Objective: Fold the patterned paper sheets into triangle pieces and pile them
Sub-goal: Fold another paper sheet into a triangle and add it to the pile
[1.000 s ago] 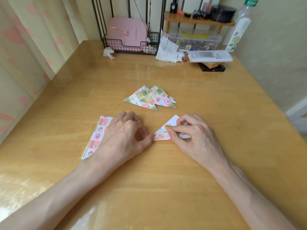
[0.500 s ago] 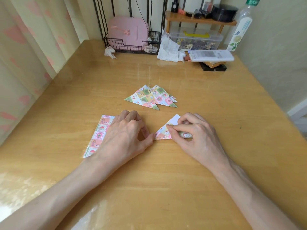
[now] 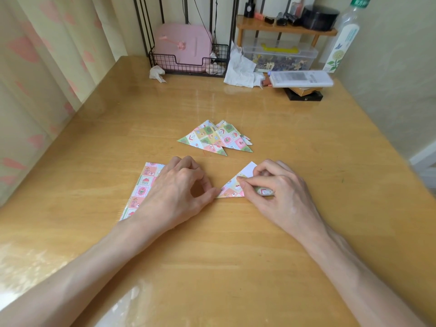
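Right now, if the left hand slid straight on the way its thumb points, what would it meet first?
The half-folded triangle piece: the thumb tip of the left hand looks to touch its left corner. Just beyond, the right hand pinches that piece.

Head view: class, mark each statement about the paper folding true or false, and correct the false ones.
1. The right hand pinches the half-folded piece. True.
2. The finished triangles lie farther from the person than the half-folded piece. True.
3. The left hand holds the finished triangles. False: it rests on the flat patterned sheets.
4. The bottle lies on its side. False: it stands upright at the far right.
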